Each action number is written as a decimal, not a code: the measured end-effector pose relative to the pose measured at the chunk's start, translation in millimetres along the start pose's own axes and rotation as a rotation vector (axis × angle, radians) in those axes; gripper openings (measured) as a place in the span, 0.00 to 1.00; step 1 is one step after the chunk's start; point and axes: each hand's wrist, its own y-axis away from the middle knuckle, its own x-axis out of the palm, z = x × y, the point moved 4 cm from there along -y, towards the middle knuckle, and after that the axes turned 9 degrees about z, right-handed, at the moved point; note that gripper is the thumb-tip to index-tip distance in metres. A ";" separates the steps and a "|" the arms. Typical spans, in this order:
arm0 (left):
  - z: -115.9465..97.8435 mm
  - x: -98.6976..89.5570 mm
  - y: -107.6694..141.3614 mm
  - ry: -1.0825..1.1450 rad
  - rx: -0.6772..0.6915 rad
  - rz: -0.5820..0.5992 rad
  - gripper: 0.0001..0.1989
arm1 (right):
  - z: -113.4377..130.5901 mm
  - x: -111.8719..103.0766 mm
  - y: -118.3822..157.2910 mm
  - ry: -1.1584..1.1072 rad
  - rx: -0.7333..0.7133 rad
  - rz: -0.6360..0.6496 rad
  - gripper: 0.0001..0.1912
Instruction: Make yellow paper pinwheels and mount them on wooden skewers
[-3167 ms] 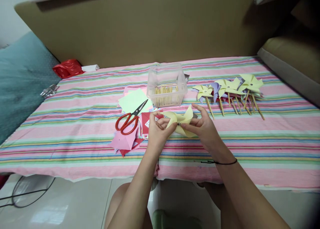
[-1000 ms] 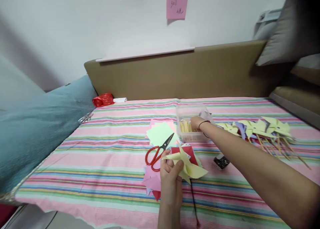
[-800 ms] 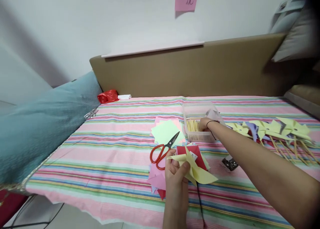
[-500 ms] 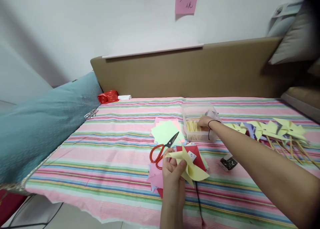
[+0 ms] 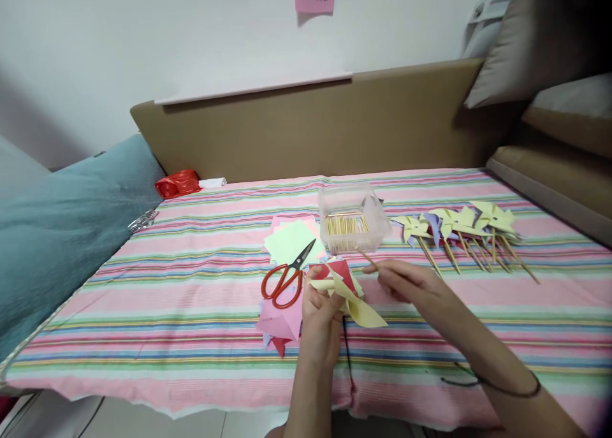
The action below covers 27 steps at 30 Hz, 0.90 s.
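My left hand (image 5: pixel 322 310) pinches a pale yellow paper pinwheel (image 5: pixel 359 307) by its middle, above a pile of coloured paper. To its right, my right hand (image 5: pixel 406 282) is closed on a thin wooden stick (image 5: pixel 367 257), whose tip points up and left. Behind the hands, a clear plastic box (image 5: pixel 377 234) holds many short sticks. Red-handled scissors (image 5: pixel 287 280) lie with slightly parted blades on the paper, left of my left hand. Pale green sheets (image 5: pixel 291 240) are stacked beside the box.
Several finished pinwheels on sticks (image 5: pixel 456 222) lie at the right on the striped cloth (image 5: pixel 191 298). A red plastic package (image 5: pixel 178 184) and a silver item (image 5: pixel 143 220) are at the far left. Cushions (image 5: pixel 535 43) stand at the right.
My right hand has come out of the box with a stick and moved nearer to my left hand. The view has shifted right. The small dark container is no longer visible.
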 end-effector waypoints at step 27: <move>15.9 8.3 -0.1 0.029 0.077 -0.063 0.32 | 12.4 6.1 34.2 0.282 -0.168 -0.215 0.04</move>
